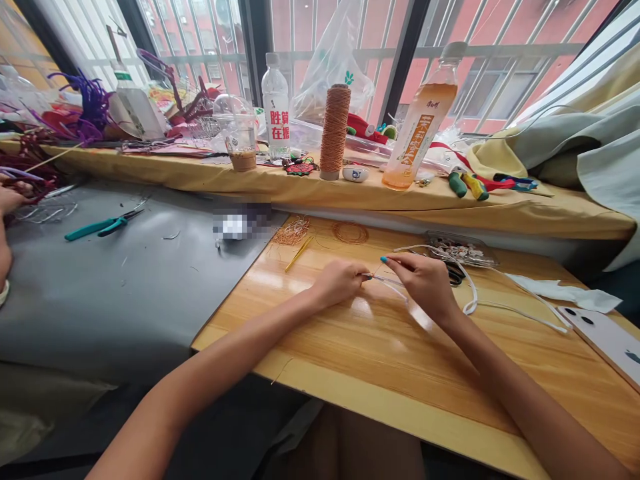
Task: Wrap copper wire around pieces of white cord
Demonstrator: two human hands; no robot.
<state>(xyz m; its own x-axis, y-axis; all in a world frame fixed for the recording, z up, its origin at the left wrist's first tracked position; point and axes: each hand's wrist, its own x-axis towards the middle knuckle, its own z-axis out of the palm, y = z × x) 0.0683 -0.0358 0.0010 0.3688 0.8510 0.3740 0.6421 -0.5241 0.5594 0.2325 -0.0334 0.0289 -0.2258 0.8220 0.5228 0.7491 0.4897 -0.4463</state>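
My left hand (339,285) is pinched shut above the wooden table, holding the end of a thin white cord (395,287) that trails to the right. Just across from it, my right hand (426,283) is closed in a pinch on a fine orange thread (377,268), which runs between the two hands. Its thumb or fingertip shows a blue nail. Behind my hands lie a coil of orange thread (350,233), a heap of loose thread ends (294,230) and yellow tweezers (299,254). Black-handled scissors (455,273) rest beside my right hand, partly hidden.
A clear box of small pieces (463,250), white cords (525,308) and a phone (605,337) lie right. Teal pliers (104,227) lie on the grey mat. The ledge holds a thread spool (334,133) and a tea bottle (423,123). Another person's hand (13,193) is far left.
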